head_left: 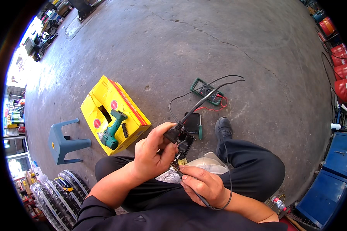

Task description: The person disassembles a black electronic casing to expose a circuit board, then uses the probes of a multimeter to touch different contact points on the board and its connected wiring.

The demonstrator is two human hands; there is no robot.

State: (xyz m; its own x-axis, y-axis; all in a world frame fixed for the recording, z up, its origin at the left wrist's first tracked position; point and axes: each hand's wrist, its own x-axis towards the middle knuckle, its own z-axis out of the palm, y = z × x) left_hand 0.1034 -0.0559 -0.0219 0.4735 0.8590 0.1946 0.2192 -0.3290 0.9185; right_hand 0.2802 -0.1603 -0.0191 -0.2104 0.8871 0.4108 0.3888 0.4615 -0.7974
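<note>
Plug (172, 134), blk, pinched in L hand (154, 152), fwd-left of R hand (205, 186); its cord (198, 104) runs fwd-right, away from body. R hand, nearer body, grips blk probe (201, 198), long axis angled fwd-left twd L fingertips; tip contact: can't tell.

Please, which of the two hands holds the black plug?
The left hand: it pinches the black plug, while the right hand holds a slim black probe.

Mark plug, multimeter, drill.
Plug (173, 134): head view, on its black body.
Multimeter (205, 91): head view, on its front face.
Drill (115, 128): head view, on its green handle.
</note>
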